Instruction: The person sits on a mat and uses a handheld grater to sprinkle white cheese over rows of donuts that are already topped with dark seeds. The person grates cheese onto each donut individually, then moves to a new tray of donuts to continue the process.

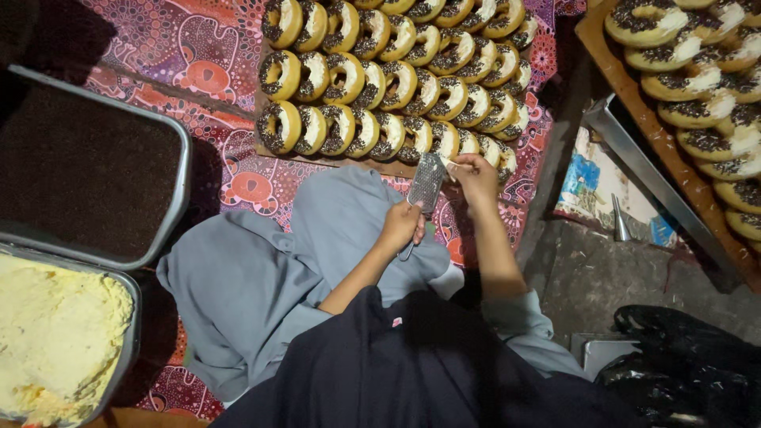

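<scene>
One small metal grater (426, 183) sits over the lap, left hand (402, 226) fingers wrapped tight on its handle, right hand (474, 177) fingers pinching a pale lump against its top edge. Just beyond, three rows of sprinkled doughnuts (396, 75) fill one board, a second board (626, 87) stands right. Two metal trays sit left: dark sprinkles (87, 174) and yellow shreds (55, 333).

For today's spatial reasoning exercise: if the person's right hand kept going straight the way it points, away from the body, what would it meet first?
Most likely the nearest row of sprinkle-topped doughnuts on the board just beyond the right hand, which sits beside the metal grater. Height above them is unclear from this view.
</scene>
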